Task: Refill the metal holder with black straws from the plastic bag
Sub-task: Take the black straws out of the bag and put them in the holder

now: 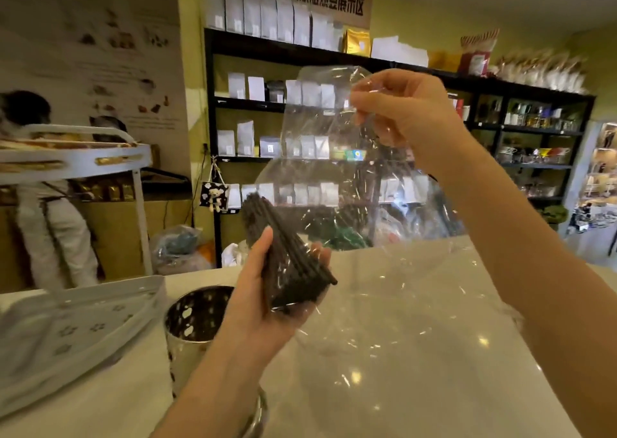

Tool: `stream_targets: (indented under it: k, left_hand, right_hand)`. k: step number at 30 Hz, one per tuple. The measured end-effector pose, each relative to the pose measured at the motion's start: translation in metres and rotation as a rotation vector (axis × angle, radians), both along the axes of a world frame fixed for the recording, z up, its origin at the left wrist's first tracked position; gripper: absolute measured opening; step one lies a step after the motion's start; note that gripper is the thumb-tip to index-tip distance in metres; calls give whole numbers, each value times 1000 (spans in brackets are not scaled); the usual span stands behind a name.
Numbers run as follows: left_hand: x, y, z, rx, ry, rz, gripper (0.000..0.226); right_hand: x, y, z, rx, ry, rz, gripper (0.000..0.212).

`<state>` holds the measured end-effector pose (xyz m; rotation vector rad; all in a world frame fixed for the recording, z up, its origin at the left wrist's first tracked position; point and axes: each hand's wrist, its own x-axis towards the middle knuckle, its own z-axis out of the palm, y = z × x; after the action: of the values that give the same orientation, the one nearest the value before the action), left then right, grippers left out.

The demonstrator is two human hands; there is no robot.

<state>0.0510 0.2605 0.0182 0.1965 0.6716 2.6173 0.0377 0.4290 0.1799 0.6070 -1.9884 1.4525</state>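
Nearest, the left hand [267, 290] rises from the lower edge, its fingers [320, 254] clamped around a bundle of black straws [283, 264] that sits inside the lower end of the clear bag [334, 177]. The straws tilt up and away, their far ends toward the shelves. Just left of that hand and below it, the metal holder [190, 317] stands upright on the pale tabletop [417, 354], its mouth open, beside a white perforated tray [73, 334]. Higher and farther, the right hand [404, 110] pinches the bag's top edge, fingers closed on the film. Beyond stand dark shelves [334, 107] of white pouches; at far left, a person [50, 210] behind a white cart [83, 157].
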Motion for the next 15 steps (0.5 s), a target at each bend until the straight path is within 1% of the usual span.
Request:
stream_targets:
  k: [2, 5, 8, 12, 13, 15]
  left_hand:
    - [-3, -19, 16, -34, 57, -1, 66]
    - [-11, -46, 32, -134, 123, 39, 50]
    - [-29, -71, 34, -295, 149, 116, 38]
    - [-62, -101, 33, -477, 102, 203, 42]
    - [-68, -106, 34, -531, 106, 213, 37]
    - [-81, -114, 36, -630, 111, 250, 17]
  right_hand:
    - [-3, -11, 2, -42, 8, -24, 8]
    - [-11, -24, 1, -56, 6, -40, 6]
    - [-21, -33, -6, -44, -10, -53, 7]
    - [-40, -42, -26, -41, -68, -80, 9]
    - [-47, -44, -30, -39, -83, -88, 9]
    - [-60, -47, -38, -36, -118, -77, 13]
